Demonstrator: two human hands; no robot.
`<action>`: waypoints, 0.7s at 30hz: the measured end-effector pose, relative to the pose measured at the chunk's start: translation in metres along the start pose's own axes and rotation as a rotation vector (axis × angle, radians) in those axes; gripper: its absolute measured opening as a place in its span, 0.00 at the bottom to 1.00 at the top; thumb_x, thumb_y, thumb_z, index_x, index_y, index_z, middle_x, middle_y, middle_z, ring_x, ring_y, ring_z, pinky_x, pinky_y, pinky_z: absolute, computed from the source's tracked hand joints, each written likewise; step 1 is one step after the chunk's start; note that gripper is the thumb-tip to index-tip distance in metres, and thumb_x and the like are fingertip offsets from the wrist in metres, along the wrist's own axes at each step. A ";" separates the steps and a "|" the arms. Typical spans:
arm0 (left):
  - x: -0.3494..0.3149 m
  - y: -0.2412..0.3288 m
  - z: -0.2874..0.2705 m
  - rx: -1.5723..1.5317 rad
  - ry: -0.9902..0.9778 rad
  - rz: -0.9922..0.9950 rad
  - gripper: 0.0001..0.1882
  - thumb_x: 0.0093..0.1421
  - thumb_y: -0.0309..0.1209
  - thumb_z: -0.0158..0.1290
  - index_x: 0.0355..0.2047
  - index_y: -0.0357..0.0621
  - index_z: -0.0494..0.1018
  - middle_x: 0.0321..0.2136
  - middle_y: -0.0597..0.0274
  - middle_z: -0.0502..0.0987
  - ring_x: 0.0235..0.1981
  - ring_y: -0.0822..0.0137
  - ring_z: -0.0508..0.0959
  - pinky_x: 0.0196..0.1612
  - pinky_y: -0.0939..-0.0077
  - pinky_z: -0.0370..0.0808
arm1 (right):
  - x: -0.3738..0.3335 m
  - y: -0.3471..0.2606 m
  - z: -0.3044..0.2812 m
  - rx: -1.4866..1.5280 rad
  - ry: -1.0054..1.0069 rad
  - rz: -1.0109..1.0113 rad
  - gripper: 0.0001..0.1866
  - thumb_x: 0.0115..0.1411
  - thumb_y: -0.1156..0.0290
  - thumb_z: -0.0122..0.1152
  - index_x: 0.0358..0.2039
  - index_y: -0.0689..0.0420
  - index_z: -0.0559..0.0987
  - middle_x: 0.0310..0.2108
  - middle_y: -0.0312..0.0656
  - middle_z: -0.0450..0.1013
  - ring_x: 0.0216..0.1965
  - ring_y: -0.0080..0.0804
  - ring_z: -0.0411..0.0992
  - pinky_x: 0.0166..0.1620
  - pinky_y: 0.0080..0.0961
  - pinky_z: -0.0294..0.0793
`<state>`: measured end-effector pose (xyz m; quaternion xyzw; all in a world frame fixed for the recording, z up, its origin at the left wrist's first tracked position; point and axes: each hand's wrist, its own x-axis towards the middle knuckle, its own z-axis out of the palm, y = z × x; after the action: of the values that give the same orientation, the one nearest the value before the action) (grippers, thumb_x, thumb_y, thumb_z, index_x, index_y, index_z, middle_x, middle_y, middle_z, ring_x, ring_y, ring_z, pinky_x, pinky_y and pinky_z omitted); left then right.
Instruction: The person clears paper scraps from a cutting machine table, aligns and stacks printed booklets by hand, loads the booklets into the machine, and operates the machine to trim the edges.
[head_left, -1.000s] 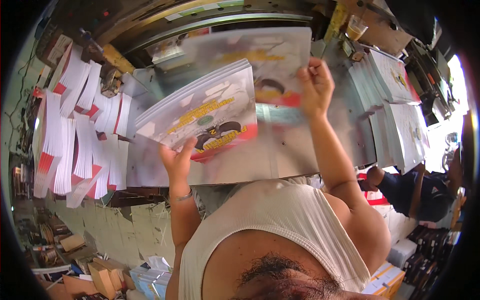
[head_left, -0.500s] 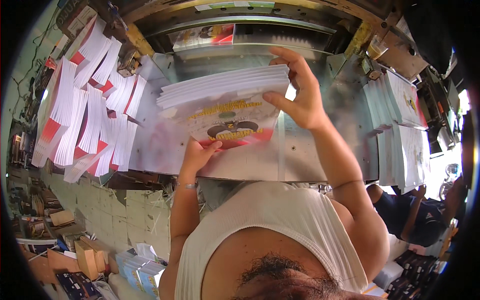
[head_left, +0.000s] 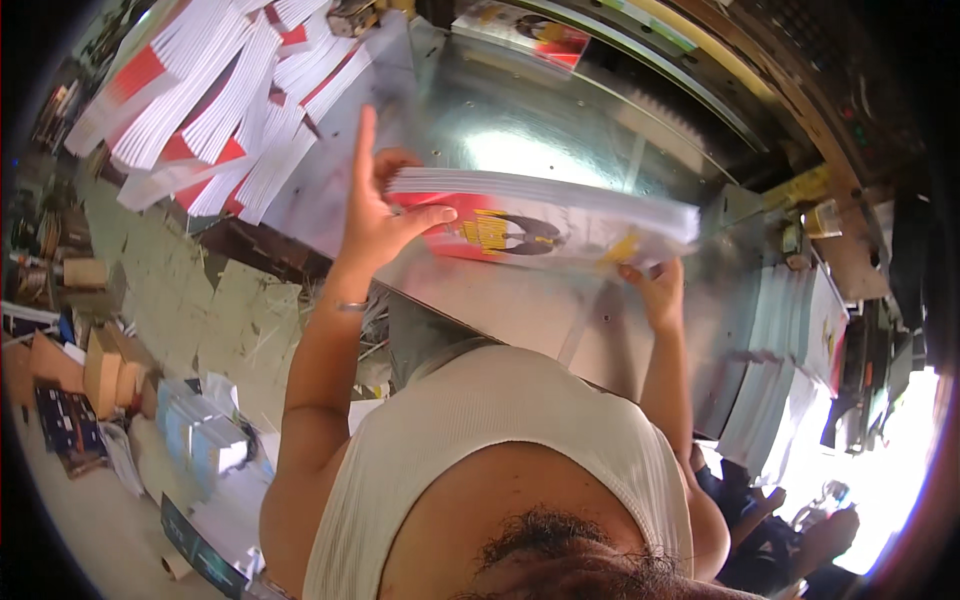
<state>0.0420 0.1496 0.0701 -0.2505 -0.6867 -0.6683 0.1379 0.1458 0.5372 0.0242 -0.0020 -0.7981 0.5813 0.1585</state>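
Between my two hands is a small stack of booklets with a red, white and yellow cover, raised above a metal worktable. My left hand grips the red end, thumb on the cover, its index finger pointing up. At the opposite end, my right hand pinches the lower corner of the stack. White page edges run along the stack's upper side, and the right end is smeared by motion.
Piles of booklets overlap on the left. More booklet stacks stand on the right. Another booklet pile lies under the machine's bar at the back. Wrapped bundles sit on the floor; another person is at lower right.
The stack has been turned so its red end points left. My left hand moved up to that end and my right hand moved down to the lower right corner. The whole view has swung round.
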 end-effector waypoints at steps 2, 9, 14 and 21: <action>-0.013 -0.026 0.012 -0.189 -0.046 -0.151 0.57 0.48 0.22 0.72 0.72 0.44 0.46 0.50 0.58 0.75 0.51 0.69 0.76 0.52 0.71 0.77 | -0.005 0.016 0.015 0.250 -0.035 0.118 0.24 0.51 0.82 0.69 0.50 0.61 0.75 0.44 0.37 0.75 0.45 0.26 0.72 0.53 0.28 0.70; -0.011 -0.053 0.036 -0.012 -0.113 -0.445 0.26 0.58 0.22 0.63 0.55 0.37 0.67 0.47 0.60 0.78 0.45 0.72 0.78 0.51 0.71 0.77 | 0.017 -0.002 0.043 0.275 0.082 0.129 0.23 0.54 0.83 0.64 0.52 0.62 0.72 0.43 0.40 0.76 0.43 0.28 0.74 0.47 0.27 0.74; -0.015 -0.054 0.047 -0.004 0.032 -0.297 0.24 0.59 0.21 0.62 0.54 0.36 0.69 0.45 0.60 0.79 0.46 0.70 0.79 0.51 0.71 0.77 | 0.013 -0.004 0.041 0.089 0.157 0.048 0.24 0.56 0.86 0.64 0.53 0.62 0.71 0.44 0.41 0.75 0.44 0.28 0.74 0.48 0.27 0.74; -0.033 -0.079 0.036 0.071 -0.030 -0.246 0.26 0.62 0.26 0.60 0.58 0.35 0.66 0.50 0.58 0.77 0.49 0.68 0.79 0.53 0.70 0.75 | -0.006 0.011 0.056 0.165 0.229 0.019 0.27 0.58 0.85 0.63 0.58 0.63 0.66 0.49 0.42 0.72 0.49 0.30 0.71 0.55 0.27 0.69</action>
<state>0.0325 0.1811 -0.0167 -0.1693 -0.7375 -0.6516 0.0535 0.1347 0.4875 -0.0028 -0.0629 -0.7243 0.6424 0.2425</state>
